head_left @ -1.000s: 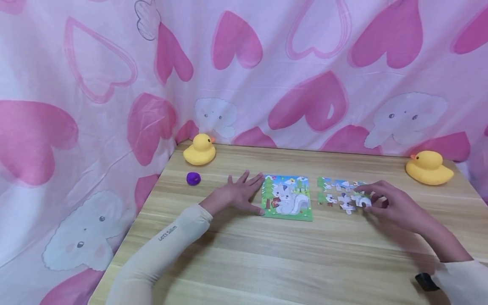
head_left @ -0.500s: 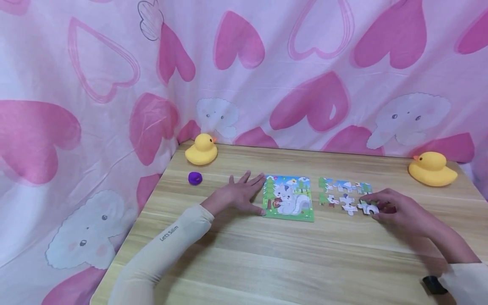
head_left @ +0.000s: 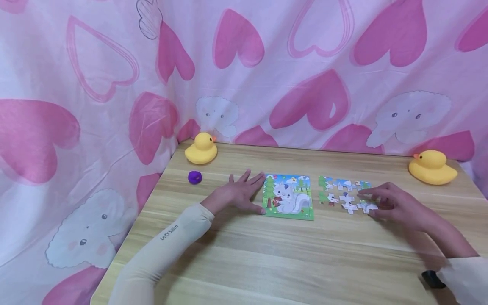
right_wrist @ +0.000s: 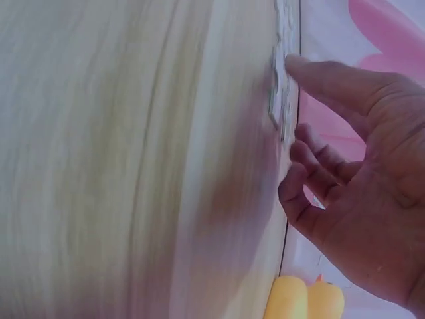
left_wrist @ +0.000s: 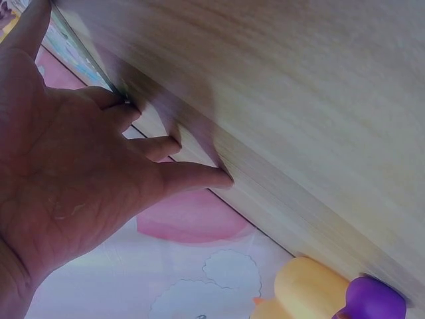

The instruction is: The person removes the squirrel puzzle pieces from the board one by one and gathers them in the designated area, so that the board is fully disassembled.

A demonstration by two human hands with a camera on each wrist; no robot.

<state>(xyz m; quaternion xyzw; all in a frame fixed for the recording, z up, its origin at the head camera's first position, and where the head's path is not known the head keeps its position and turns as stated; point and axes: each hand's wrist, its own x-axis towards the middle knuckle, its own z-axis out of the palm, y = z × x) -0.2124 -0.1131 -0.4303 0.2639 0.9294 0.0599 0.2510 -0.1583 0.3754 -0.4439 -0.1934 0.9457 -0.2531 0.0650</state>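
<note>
My left hand [head_left: 244, 195] lies spread on the table, fingertips and thumb at the left edge of a square squirrel picture board [head_left: 288, 197]. In the left wrist view that hand [left_wrist: 86, 149] shows its palm and straight fingers. My right hand [head_left: 400, 207] is over the right end of several jigsaw pieces [head_left: 347, 204] set in rows. Its index finger and thumb pinch a white-and-green jigsaw piece [head_left: 367, 206], partly hidden by the fingers. In the right wrist view the thumb [right_wrist: 332, 78] reaches the piece's edge, and the other fingers curl inward.
A yellow rubber duck [head_left: 201, 148] sits at the table's back left, with a small purple duck [head_left: 195, 177] in front of it. Another yellow duck [head_left: 432, 167] sits at the back right. A pink heart-print curtain [head_left: 248, 84] hangs behind the wooden table [head_left: 259, 258].
My right hand first shifts the jigsaw piece right and toward me, then a little back up against the bottom row. The left hand and the squirrel board stay in place.
</note>
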